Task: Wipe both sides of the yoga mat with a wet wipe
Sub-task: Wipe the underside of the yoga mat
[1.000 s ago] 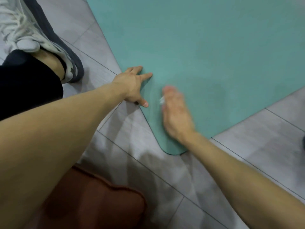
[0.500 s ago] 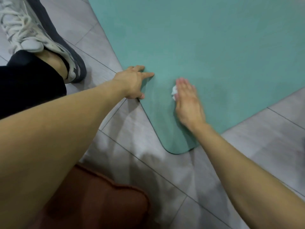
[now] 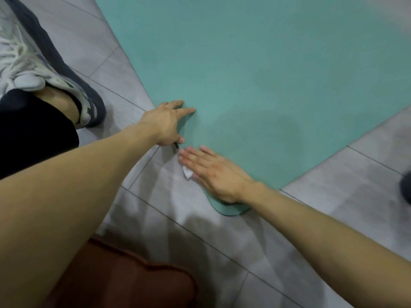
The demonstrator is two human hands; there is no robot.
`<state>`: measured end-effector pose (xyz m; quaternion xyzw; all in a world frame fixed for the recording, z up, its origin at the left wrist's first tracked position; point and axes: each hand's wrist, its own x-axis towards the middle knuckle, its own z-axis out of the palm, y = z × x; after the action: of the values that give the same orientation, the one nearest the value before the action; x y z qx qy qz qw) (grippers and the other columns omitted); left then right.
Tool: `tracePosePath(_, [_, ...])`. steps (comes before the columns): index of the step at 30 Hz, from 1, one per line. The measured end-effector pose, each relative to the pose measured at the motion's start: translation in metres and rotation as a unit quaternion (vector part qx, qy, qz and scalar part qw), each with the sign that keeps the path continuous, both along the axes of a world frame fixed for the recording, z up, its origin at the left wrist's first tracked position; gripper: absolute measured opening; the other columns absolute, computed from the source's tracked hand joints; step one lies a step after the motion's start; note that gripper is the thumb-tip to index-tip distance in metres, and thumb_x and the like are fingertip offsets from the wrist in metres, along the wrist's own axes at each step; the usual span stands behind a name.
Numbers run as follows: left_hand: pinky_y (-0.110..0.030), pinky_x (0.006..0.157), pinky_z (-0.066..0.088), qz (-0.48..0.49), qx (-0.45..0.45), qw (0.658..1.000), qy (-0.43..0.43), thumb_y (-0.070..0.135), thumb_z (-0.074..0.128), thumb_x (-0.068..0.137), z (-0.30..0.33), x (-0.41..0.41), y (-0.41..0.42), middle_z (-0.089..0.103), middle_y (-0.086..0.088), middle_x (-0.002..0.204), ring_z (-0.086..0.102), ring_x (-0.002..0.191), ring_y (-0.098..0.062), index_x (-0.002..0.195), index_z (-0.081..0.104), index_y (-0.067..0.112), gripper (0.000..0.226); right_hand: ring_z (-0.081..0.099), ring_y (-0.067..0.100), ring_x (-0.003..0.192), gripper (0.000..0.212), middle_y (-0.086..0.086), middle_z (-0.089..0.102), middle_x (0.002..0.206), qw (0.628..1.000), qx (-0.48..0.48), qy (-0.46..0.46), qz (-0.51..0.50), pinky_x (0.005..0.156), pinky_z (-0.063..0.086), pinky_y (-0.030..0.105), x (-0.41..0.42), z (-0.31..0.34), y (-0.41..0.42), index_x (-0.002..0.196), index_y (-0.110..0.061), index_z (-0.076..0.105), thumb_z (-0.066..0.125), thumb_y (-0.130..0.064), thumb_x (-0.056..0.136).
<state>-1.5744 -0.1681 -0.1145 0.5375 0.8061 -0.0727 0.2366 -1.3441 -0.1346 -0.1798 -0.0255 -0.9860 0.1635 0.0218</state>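
A teal yoga mat (image 3: 255, 63) lies flat on the grey tiled floor, its rounded near corner at the bottom centre. My left hand (image 3: 165, 122) rests on the mat's left edge, fingers spread and straight, thumb at the edge. My right hand (image 3: 211, 172) lies flat near the corner with straight fingers, pressing a white wet wipe (image 3: 188, 173) onto the mat; only a small bit of the wipe shows at the hand's left side. A darker damp patch (image 3: 255, 134) marks the mat beside the hands.
A grey and white sneaker (image 3: 44, 70) with a dark trouser leg (image 3: 33, 130) stands on the floor left of the mat. A brown cushion (image 3: 124, 283) sits at the bottom. A dark object (image 3: 405, 192) shows at the right edge.
My right hand slid with the wipe from further in on the mat back toward the left edge near the corner. My left hand stayed on the mat's edge.
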Motion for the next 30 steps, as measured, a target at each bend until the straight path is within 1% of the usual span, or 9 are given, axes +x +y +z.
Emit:
tracePosePath(4, [-0.050,0.117,0.039,0.008,0.009,1.000,-0.020,0.007,0.061,0.091,0.003,-0.001,-0.002,0.019,0.009,0.174,0.026,0.156,-0.024,0.162,0.029,0.050,0.088,0.024,0.026,0.159,0.057,0.012,0.033,0.169,0.940,0.026,0.032,-0.338,0.129,0.019,0.050,-0.025,-0.004,0.046,0.160,-0.004,0.037,0.031,-0.029,0.109])
tracePosePath(7, [-0.047,0.114,0.042,0.005,0.024,1.000,-0.010,0.008,0.063,0.090,0.001,0.000,-0.003,0.022,0.007,0.173,0.029,0.155,-0.024,0.162,0.031,0.048,0.089,0.025,0.028,0.158,0.054,0.010,0.040,0.165,0.998,0.041,0.034,-0.036,0.129,0.016,0.053,-0.037,-0.008,-0.008,0.157,-0.006,0.045,0.040,-0.022,0.106])
tracePosePath(9, [-0.045,0.113,0.042,0.004,0.020,1.000,-0.005,0.009,0.065,0.091,0.001,0.000,-0.002,0.021,0.008,0.173,0.028,0.155,-0.022,0.162,0.030,0.048,0.088,0.028,0.026,0.158,0.052,0.008,0.043,0.164,0.994,0.054,0.049,0.087,0.131,0.013,0.050,-0.032,-0.005,0.001,0.155,-0.006,0.048,0.042,-0.019,0.105])
tracePosePath(13, [-0.047,0.115,0.041,0.011,0.014,1.000,0.001,0.007,0.058,0.093,-0.001,0.005,-0.001,0.019,0.007,0.173,0.025,0.157,-0.022,0.163,0.027,0.047,0.087,0.029,0.025,0.157,0.053,0.010,0.037,0.167,0.979,-0.011,0.047,-0.198,0.127,0.024,0.051,-0.021,0.004,0.058,0.157,-0.008,0.046,0.037,-0.024,0.107])
tracePosePath(17, [-0.049,0.113,0.043,0.014,0.005,1.000,0.008,0.006,0.059,0.089,0.001,0.007,0.001,0.019,0.006,0.173,0.025,0.156,-0.023,0.162,0.027,0.047,0.090,0.044,0.031,0.142,0.051,0.011,0.049,0.155,0.966,0.054,0.061,-0.245,0.115,0.038,0.049,-0.010,0.015,0.068,0.149,-0.017,0.055,0.048,-0.041,0.104])
tracePosePath(20, [-0.050,0.110,0.045,0.011,-0.003,1.000,0.012,0.005,0.059,0.087,0.004,0.009,0.002,0.020,0.006,0.172,0.026,0.155,-0.024,0.162,0.028,0.046,0.091,0.056,0.035,0.108,0.043,0.014,0.056,0.121,0.957,-0.036,0.056,-0.284,0.090,0.052,0.049,-0.012,0.025,0.062,0.141,-0.013,0.061,0.057,-0.026,0.100])
tracePosePath(26, [-0.044,0.123,0.031,0.001,-0.016,1.000,0.014,0.017,0.062,0.090,-0.007,0.011,0.003,0.014,-0.004,0.175,0.022,0.158,-0.029,0.165,0.023,0.038,0.087,0.057,0.032,0.096,0.028,0.011,0.062,0.107,0.999,0.015,0.034,0.032,0.080,0.048,0.043,0.043,0.031,0.033,0.122,-0.012,0.069,0.052,-0.023,0.102])
tracePosePath(28, [-0.043,0.128,0.021,-0.001,-0.019,1.000,0.019,0.032,0.058,0.097,-0.014,0.012,0.005,0.009,-0.009,0.176,0.015,0.161,-0.030,0.167,0.020,0.034,0.080,0.057,0.037,0.093,0.025,0.015,0.061,0.100,0.984,0.070,0.062,-0.154,0.078,0.050,0.045,0.054,0.031,0.097,0.109,-0.009,0.073,0.054,-0.022,0.099])
tracePosePath(30, [-0.048,0.129,0.019,0.007,-0.032,0.999,0.036,0.042,0.053,0.099,-0.019,0.020,0.005,0.007,-0.013,0.176,0.012,0.162,-0.031,0.168,0.017,0.029,0.079,0.059,0.045,0.101,0.022,0.023,0.059,0.108,0.908,0.059,0.064,-0.409,0.087,0.052,0.048,0.069,0.035,0.152,0.108,-0.004,0.072,0.056,-0.013,0.096])
